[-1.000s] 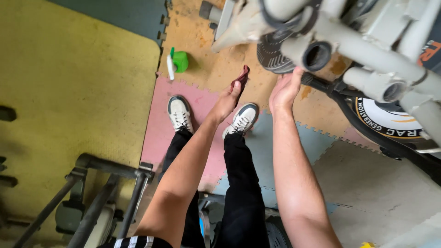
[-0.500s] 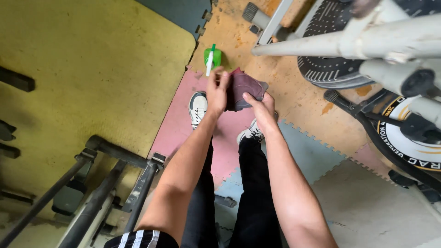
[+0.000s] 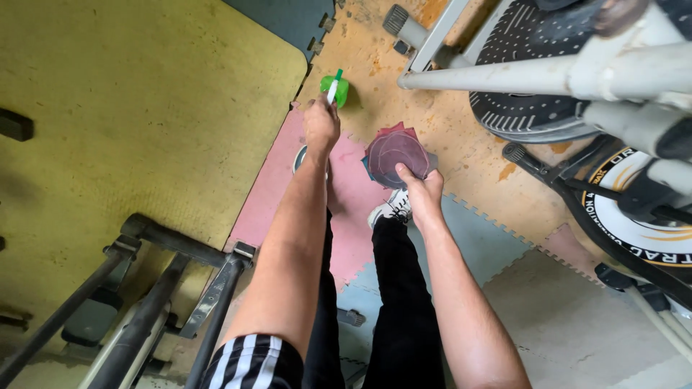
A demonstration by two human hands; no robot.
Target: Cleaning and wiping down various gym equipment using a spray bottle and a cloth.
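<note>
My right hand (image 3: 422, 191) holds up a rounded dark red cloth (image 3: 395, 153) by its lower edge, over the pink floor mat (image 3: 270, 194). My left hand (image 3: 321, 124) is stretched forward with its fingers curled. Its fingertips meet the white nozzle of a small green spray bottle (image 3: 337, 90) on the orange mat. Whether that hand grips the bottle is hidden by its back. My black trousers and white shoes (image 3: 389, 209) show below both arms.
A grey exercise machine with a black flywheel (image 3: 530, 79) and pale tubes (image 3: 504, 72) fills the upper right. A yellow mat (image 3: 137, 108) covers the left. Dark metal bars of another frame (image 3: 166, 245) lie at the lower left. Grey-blue puzzle mats (image 3: 577, 317) lie at the lower right.
Both hands came down from the machine. The dark red cloth passed from my left hand to my right, and my left hand moved forward to the green spray bottle.
</note>
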